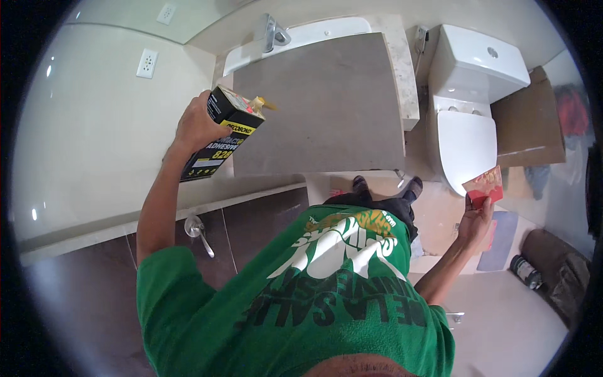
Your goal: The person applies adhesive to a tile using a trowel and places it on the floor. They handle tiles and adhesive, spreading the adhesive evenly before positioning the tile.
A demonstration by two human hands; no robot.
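Note:
My left hand (200, 122) is wrapped round a black and yellow rectangular glue can (217, 147). The can is tilted over the left edge of a flat grey-brown board (320, 103), and amber glue is smeared about its spout (259, 103). Out to the right, near the toilet, my right hand (475, 217) grips a small red and cream piece of card (483, 186) by its lower edge. The board lies over the sink counter and hides most of the basin. Whether glue is flowing from the spout, I cannot tell.
A chrome faucet (273, 34) rises behind the board at the white sink rim (333, 26). Right of the counter stands a white toilet (466, 135), with a cardboard sheet (531, 119) beside it. A dark door with a lever handle (200, 235) is at the lower left.

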